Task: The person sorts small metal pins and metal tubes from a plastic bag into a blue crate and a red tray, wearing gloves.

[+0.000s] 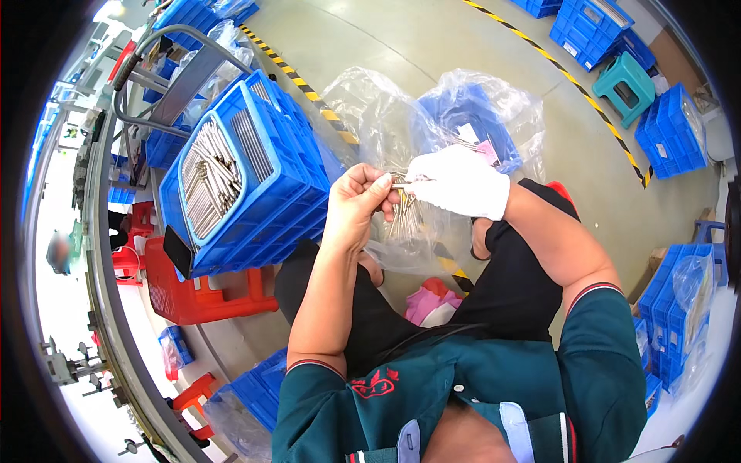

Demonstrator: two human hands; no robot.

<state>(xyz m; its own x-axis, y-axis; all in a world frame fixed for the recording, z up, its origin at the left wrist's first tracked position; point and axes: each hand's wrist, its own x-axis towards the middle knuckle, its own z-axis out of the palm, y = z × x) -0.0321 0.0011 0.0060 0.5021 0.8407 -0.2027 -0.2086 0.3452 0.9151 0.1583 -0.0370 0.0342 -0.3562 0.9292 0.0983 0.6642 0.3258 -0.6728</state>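
Both my hands meet in front of me, above a clear plastic bag (378, 92). My bare left hand (359, 199) is closed, pinching one end of a thin metal rod (399, 185) between thumb and fingers. On its other end, my right hand (463, 187) closes in a white glove; the glove hides part of the rod. Just below the hands, a loose bunch of similar thin metal rods (404, 220) lies in the clear plastic. Behind the right hand stands a blue crate (498, 127) lined with clear plastic, with a white slip and a pink slip in it.
Stacked blue crates (285, 208) at my left hold many metal rods (208, 177), on a red stool (181, 289). A dark phone-like slab (178, 251) leans on their near corner. A trolley handle (127, 73) rises behind. A green stool (624, 89) and more blue crates (670, 135) stand right.
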